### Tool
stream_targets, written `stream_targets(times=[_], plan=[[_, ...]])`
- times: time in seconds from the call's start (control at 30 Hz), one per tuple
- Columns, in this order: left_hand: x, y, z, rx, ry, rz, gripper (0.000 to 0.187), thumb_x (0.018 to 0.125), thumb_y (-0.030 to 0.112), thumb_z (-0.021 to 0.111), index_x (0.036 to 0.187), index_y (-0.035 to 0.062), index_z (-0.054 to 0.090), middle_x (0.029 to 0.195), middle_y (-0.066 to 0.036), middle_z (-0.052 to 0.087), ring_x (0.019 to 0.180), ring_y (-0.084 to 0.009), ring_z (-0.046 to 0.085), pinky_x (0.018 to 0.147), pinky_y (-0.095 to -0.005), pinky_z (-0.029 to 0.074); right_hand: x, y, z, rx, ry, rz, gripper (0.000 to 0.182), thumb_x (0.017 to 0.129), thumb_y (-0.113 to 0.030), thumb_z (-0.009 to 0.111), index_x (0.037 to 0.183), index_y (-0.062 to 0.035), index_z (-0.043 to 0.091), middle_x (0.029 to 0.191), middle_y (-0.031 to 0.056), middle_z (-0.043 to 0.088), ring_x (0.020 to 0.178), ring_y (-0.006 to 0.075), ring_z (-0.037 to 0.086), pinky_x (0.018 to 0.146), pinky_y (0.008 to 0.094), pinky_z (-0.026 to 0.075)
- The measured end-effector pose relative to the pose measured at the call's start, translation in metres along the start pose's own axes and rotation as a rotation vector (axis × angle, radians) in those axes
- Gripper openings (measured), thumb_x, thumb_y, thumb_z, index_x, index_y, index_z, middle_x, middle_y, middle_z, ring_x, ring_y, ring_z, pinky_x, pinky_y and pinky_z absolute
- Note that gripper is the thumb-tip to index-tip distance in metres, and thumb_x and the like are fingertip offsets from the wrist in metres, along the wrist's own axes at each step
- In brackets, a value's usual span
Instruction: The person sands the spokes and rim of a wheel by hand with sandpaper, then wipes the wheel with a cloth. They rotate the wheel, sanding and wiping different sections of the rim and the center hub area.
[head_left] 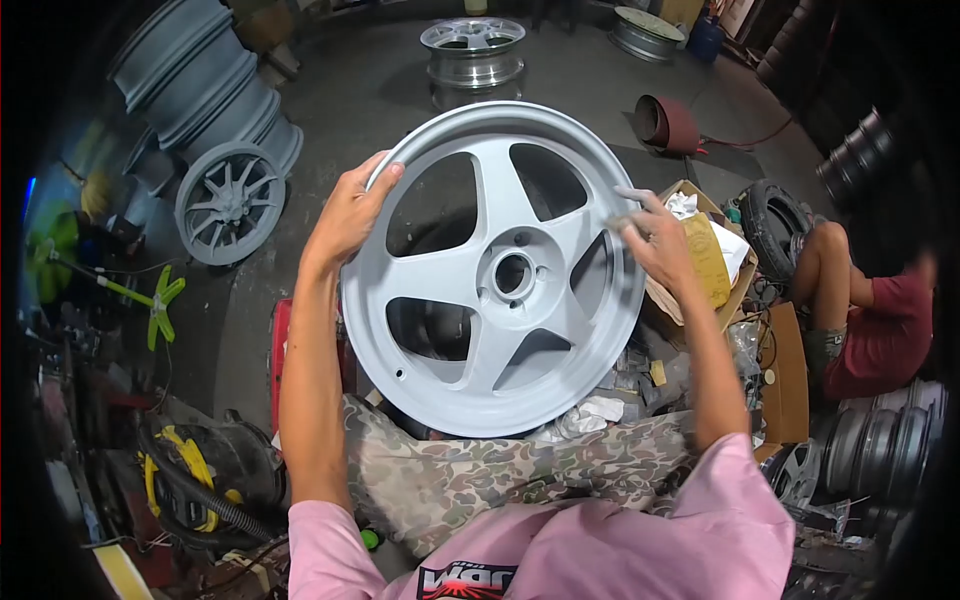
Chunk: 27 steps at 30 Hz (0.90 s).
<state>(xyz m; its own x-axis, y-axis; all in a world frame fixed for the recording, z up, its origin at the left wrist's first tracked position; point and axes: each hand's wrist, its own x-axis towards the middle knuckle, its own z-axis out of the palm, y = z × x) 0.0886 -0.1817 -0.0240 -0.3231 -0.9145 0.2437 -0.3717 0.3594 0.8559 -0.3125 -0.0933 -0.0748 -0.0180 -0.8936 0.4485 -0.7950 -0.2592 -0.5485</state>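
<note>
A pale grey five-spoke wheel rim (512,242) stands tilted in front of my lap, its spoked face toward me. My left hand (355,210) is closed round its upper left edge, with the thumb on the near lip. At the upper right side, my right hand (655,240) is against the inside of the rim, beside the end of a spoke. Its fingers are bent and dusted grey, and the tips are blurred. Whatever they may pinch is hidden. Camouflage cloth (510,470) covers my lap below the rim.
Several grey rims (190,80) are stacked at left, near a multi-spoke wheel (230,203). A shiny rim (473,55) stands ahead. Right of me are a cardboard box (748,285) with yellow paper, a roll of reddish abrasive (668,125), a tyre (775,225) and a seated person (875,320).
</note>
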Motion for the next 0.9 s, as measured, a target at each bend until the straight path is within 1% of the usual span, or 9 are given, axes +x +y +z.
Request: stream_targets(times=[0.03,0.17,0.33,0.4,0.43,0.57,0.67,0.7,0.9], plan=[[0.001,-0.001,0.0,-0.022,-0.014,0.001,0.046,0.106,0.037,0.056,0.133,-0.0008,0.063,0.105,-0.001,0.064,0.1,-0.0103,0.051,0.092,-0.0256,0.041,0.008,-0.002,-0.011,-0.105,-0.304,-0.079,0.026,0.086,-0.021,0.06,0.082,-0.0005,0.076,0.138,0.0088,0.063,0.084,0.035,0.069,0.082,0.0421,0.055],[-0.004,0.002,-0.002,-0.059,-0.042,0.009,0.045,0.107,0.037,0.055,0.131,-0.0003,0.063,0.105,-0.002,0.065,0.101,-0.011,0.052,0.094,-0.0268,0.041,0.046,0.033,0.006,-0.454,-0.625,-0.329,0.031,0.075,-0.028,0.062,0.065,0.0008,0.069,0.145,0.0057,0.059,0.086,0.0332,0.071,0.082,0.0438,0.057],[-0.005,0.005,-0.001,-0.053,-0.035,0.008,0.044,0.107,0.037,0.055,0.13,0.0,0.064,0.101,-0.001,0.063,0.098,-0.0112,0.051,0.092,-0.0274,0.042,0.037,0.019,0.023,-0.391,-0.615,-0.267,0.034,0.076,-0.03,0.064,0.062,0.0013,0.069,0.136,0.0114,0.065,0.09,0.0322,0.072,0.084,0.0438,0.057],[-0.005,0.005,-0.002,-0.035,-0.032,-0.012,0.044,0.107,0.037,0.055,0.129,0.0001,0.064,0.1,-0.001,0.063,0.097,-0.0113,0.051,0.091,-0.0278,0.042,0.033,0.007,0.026,-0.133,-0.633,-0.082,0.031,0.076,-0.025,0.064,0.063,0.0019,0.069,0.115,0.0211,0.072,0.092,0.0326,0.072,0.087,0.0419,0.056],[-0.005,0.005,-0.001,-0.042,-0.03,-0.006,0.044,0.107,0.036,0.055,0.129,0.0001,0.064,0.101,-0.001,0.063,0.097,-0.0113,0.051,0.091,-0.0278,0.042,0.028,-0.015,0.024,-0.03,-0.585,-0.013,0.028,0.079,-0.021,0.064,0.066,0.0034,0.069,0.098,0.0245,0.073,0.091,0.0298,0.071,0.09,0.0374,0.054],[-0.005,0.005,-0.001,-0.043,-0.028,0.003,0.043,0.107,0.036,0.055,0.129,0.0002,0.064,0.101,-0.002,0.064,0.098,-0.0115,0.052,0.092,-0.0283,0.043,0.02,-0.026,0.032,0.265,-0.573,-0.052,0.027,0.082,-0.02,0.062,0.082,0.0048,0.072,0.1,0.0203,0.074,0.087,0.0255,0.069,0.09,0.035,0.052],[-0.006,0.004,-0.001,-0.03,-0.023,0.055,0.043,0.107,0.036,0.055,0.129,0.0003,0.064,0.103,-0.002,0.064,0.1,-0.0119,0.053,0.093,-0.0283,0.043,0.034,0.003,0.012,0.579,-0.356,0.252,0.035,0.098,-0.019,0.053,0.121,0.0031,0.067,0.107,0.0145,0.074,0.09,0.0203,0.067,0.089,0.0348,0.051],[-0.008,0.002,0.001,-0.031,-0.022,0.053,0.043,0.107,0.036,0.055,0.129,0.0003,0.064,0.103,-0.002,0.064,0.1,-0.0119,0.053,0.093,-0.0283,0.043,0.032,0.007,0.007,0.577,-0.359,0.252,0.035,0.098,-0.019,0.053,0.121,0.0031,0.067,0.107,0.0145,0.074,0.09,0.0203,0.067,0.089,0.0348,0.051],[-0.008,0.006,0.002,-0.081,-0.029,0.024,0.041,0.107,0.034,0.055,0.129,0.0,0.064,0.105,-0.004,0.065,0.102,-0.0123,0.053,0.096,-0.0288,0.043,0.011,0.022,0.041,-0.348,-0.156,-0.447,0.032,0.105,-0.025,0.052,0.126,-0.0069,0.068,0.116,0.0159,0.068,0.094,0.0401,0.066,0.089,0.0456,0.053]])
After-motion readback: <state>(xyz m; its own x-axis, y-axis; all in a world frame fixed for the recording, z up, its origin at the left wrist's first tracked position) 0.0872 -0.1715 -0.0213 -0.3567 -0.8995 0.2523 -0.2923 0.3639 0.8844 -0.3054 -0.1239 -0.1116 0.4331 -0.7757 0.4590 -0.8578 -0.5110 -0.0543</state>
